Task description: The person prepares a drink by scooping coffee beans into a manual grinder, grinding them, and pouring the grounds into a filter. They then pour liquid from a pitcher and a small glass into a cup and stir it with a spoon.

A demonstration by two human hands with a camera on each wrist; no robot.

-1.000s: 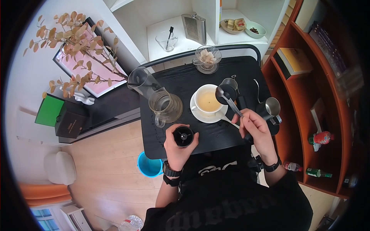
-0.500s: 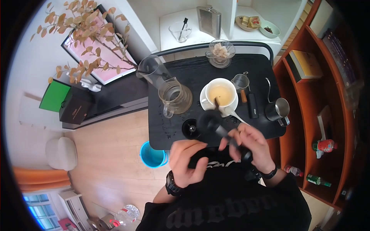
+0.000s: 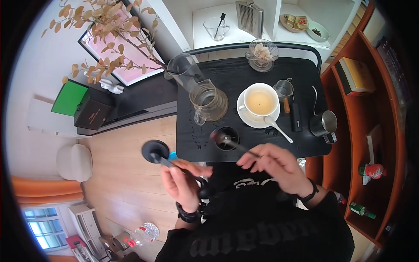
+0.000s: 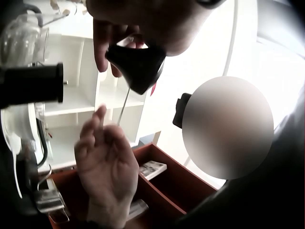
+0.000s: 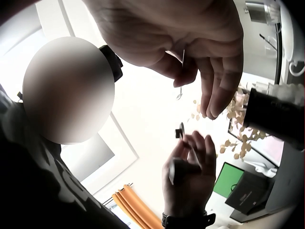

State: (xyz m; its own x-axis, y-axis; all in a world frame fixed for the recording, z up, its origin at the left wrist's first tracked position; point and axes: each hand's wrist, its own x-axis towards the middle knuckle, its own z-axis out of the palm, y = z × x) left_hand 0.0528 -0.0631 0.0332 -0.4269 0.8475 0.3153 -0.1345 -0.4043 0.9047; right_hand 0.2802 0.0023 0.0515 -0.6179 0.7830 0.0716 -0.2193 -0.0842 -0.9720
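My left hand (image 3: 181, 181) grips the handle of a black tool with a round flat head (image 3: 155, 151), held off the table's left front corner. In my right hand (image 3: 279, 168) a thin metal spoon (image 3: 246, 150) is pinched, its blurred bowl just above an open black cylinder (image 3: 228, 139) at the front edge. The left wrist view has the black tool (image 4: 138, 69) under my left hand (image 4: 143, 24) and my right hand (image 4: 109, 162) below. In the right wrist view the spoon (image 5: 179, 95) hangs from my right hand (image 5: 176, 28), above my left hand (image 5: 190, 179).
On the black table (image 3: 270, 150) stand a filled white cup (image 3: 261, 99) on a saucer with a white spoon (image 3: 279, 129), a glass jug (image 3: 209, 102), a glass dripper (image 3: 262, 53), a small strainer (image 3: 283, 88) and a metal pitcher (image 3: 323, 124). A wooden shelf (image 3: 366, 174) stands right.
My left hand has let go of the black cylinder, now standing on the table, and has taken the round-headed tool from my right hand. The spoon in my right hand has moved left, away from the cup.
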